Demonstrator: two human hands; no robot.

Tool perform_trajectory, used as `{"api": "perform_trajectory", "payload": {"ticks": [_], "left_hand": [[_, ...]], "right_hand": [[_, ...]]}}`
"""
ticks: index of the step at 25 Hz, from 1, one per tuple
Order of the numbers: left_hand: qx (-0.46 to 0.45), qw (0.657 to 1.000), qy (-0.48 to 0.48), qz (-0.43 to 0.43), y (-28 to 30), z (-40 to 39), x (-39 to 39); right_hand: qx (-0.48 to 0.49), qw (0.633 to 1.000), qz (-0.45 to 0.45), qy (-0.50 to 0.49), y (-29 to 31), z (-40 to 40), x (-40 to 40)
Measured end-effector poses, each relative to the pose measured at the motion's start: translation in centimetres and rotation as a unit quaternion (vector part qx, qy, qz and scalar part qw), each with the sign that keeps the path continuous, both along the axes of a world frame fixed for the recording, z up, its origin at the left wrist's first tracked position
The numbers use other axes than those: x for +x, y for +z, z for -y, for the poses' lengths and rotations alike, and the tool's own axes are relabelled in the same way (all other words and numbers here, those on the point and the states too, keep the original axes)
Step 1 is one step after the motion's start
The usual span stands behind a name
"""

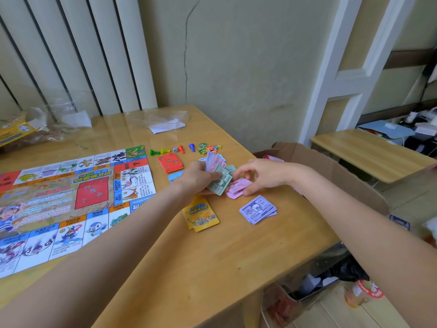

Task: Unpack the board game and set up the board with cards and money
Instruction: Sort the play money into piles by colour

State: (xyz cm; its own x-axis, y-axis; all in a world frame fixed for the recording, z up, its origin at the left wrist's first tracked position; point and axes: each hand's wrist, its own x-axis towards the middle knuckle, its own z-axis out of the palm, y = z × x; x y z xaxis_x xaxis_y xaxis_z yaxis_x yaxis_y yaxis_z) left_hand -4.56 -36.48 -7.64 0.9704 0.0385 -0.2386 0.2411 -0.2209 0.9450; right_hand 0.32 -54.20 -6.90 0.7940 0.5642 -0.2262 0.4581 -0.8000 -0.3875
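Note:
The paper game board [71,200] lies unfolded on the left of the wooden table [212,256]. My left hand [198,177] grips a fanned bundle of play money [217,171], green and pink notes. My right hand [262,176] rests its curled fingers on a pink note pile [237,188] on the table. A purple note pile [258,209] lies nearer to me. Red cards [170,163], a blue card [175,176] and yellow cards [201,215] lie beside the board. Coloured pawns [172,150], a die [175,149] and small paper tokens [210,147] sit behind them.
Clear plastic wrapping and a white paper slip [165,125] lie at the table's far edge. The yellow game packaging [14,132] sits far left. An open cardboard box [331,171] stands right of the table, near a second wooden surface [369,152].

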Motion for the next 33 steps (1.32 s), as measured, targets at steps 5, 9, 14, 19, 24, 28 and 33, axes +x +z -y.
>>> {"api": "perform_trajectory", "payload": {"ticks": [5,9,14,19,24,28,33], "left_hand": [[0.001,0.999,-0.021,-0.039,0.2,0.0,0.1],[0.011,1.0,-0.004,-0.011,0.2,-0.5,0.3],[0.043,0.998,-0.036,-0.026,-0.2,-0.6,0.2],[0.049,0.998,-0.025,-0.014,0.2,-1.0,0.4],[0.066,0.996,-0.051,-0.016,0.6,-0.6,0.1],[0.037,0.997,-0.048,-0.042,1.0,-0.8,0.1],[-0.045,0.995,-0.023,-0.08,1.0,-0.6,-0.4]], "right_hand": [[0.025,1.0,-0.012,-0.005,-0.1,0.0,0.3],[0.057,0.998,-0.028,-0.019,-0.4,-0.3,0.4],[0.071,0.996,-0.051,-0.028,-0.5,-0.1,0.2],[0.078,0.994,-0.061,-0.035,-0.6,0.0,0.0],[0.077,0.994,-0.063,-0.044,-0.6,-0.1,0.0],[0.079,0.994,-0.059,-0.051,-0.7,0.0,0.1],[0.048,0.998,-0.018,-0.049,-0.5,0.0,0.1]]}}
